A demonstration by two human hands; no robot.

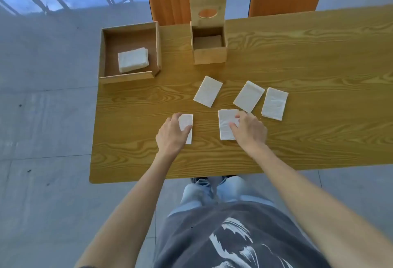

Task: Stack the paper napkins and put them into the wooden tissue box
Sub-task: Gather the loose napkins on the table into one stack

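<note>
Resting at 7 o'clock on the table, the left hand lies loosely spread, fingers pressing a napkin and covering its left half. Right hand at 6 o'clock, fingers curled, pins another napkin; no grasp is evident. Three flat white napkins lie loose toward 1 o'clock. The wooden tissue box stands open at 12 o'clock, lid raised. A tray at 10 o'clock holds a napkin stack.

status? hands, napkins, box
Left hand and right hand each flat on a napkin. Three napkins loose. Tissue box open, path clear.
</note>
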